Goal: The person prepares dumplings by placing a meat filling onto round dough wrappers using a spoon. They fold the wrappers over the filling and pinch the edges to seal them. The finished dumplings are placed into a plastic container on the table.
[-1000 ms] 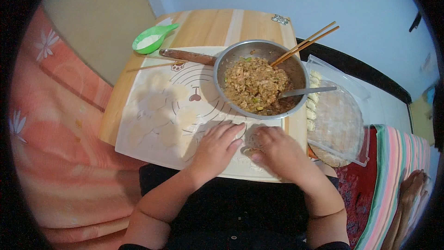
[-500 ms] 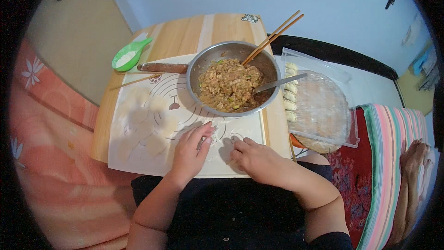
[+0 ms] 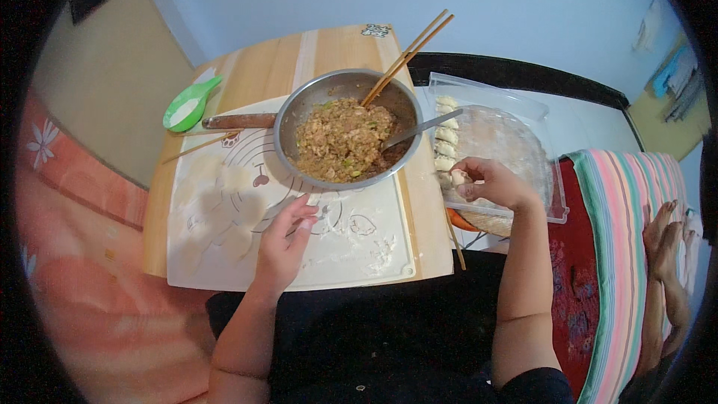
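Observation:
My right hand [image 3: 490, 182] pinches a pale dumpling [image 3: 458, 177] at the near end of a row of dumplings [image 3: 446, 135] in a clear plastic tray [image 3: 557, 194]. Over the floured white mat [image 3: 351, 265] is my left hand [image 3: 286, 239], its fingers apart and nothing seen in it. Flat round dough wrappers [image 3: 232, 179] lie beside it on the mat, partly in shadow. Beyond my hands stands a steel bowl [image 3: 286, 151] of minced filling [image 3: 340, 138]. A metal-handled utensil [image 3: 430, 129] and a pair of chopsticks [image 3: 411, 52] rest in the bowl.
Left of the bowl lie a rolling pin [image 3: 239, 121], a thin stick [image 3: 198, 147] and a green scoop of flour [image 3: 191, 105] on the wooden table [image 3: 292, 52]. Another person's legs [image 3: 662, 277] rest on striped cloth [image 3: 609, 239] at the right.
My right hand has moved from the mat rightward to the tray with a dumpling. My left hand has shifted slightly left in view and stays over the mat.

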A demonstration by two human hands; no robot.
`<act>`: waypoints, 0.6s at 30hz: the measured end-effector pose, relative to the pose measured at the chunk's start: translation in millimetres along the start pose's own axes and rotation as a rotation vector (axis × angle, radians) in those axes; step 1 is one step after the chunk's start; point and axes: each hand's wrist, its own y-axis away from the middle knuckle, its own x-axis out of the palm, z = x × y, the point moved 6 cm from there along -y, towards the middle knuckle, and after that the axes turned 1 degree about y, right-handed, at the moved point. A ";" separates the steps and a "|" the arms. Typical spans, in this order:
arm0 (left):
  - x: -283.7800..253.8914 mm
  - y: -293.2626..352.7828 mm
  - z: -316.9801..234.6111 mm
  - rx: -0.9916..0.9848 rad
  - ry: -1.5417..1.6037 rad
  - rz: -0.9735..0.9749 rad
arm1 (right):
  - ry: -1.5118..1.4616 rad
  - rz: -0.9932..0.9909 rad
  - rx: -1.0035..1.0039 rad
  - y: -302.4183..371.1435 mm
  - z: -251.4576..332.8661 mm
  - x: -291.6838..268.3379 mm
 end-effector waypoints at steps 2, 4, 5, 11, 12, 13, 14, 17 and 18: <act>-0.4 0.0 1.6 0.023 -0.008 0.005 | 0.320 -0.050 0.031 -13.1 -24.8 -1.0; 0.3 -1.4 5.0 0.043 -0.025 0.008 | 0.538 -0.081 0.041 -22.9 -38.8 2.3; 0.1 -1.1 5.0 0.037 -0.024 0.004 | 0.594 -0.083 0.028 -29.8 -41.0 10.6; 1.0 -0.1 0.1 0.036 -0.018 0.000 | 0.732 -0.135 -0.031 -45.3 -56.0 30.8; -0.2 0.5 0.3 0.040 -0.024 0.000 | 0.743 -0.121 -0.022 -46.1 -55.8 30.9; -1.1 0.7 0.2 0.044 -0.031 -0.001 | 0.755 -0.107 -0.013 -46.7 -55.6 31.1; -2.2 1.0 -0.7 0.054 -0.034 0.000 | 0.768 -0.104 -0.001 -46.8 -55.8 31.4; -8.1 2.4 0.3 0.071 -0.033 -0.014 | 0.797 -0.100 0.036 -45.1 -53.3 31.2; -12.1 1.7 3.6 0.072 -0.030 -0.031 | 0.800 -0.104 0.041 -42.4 -45.6 32.0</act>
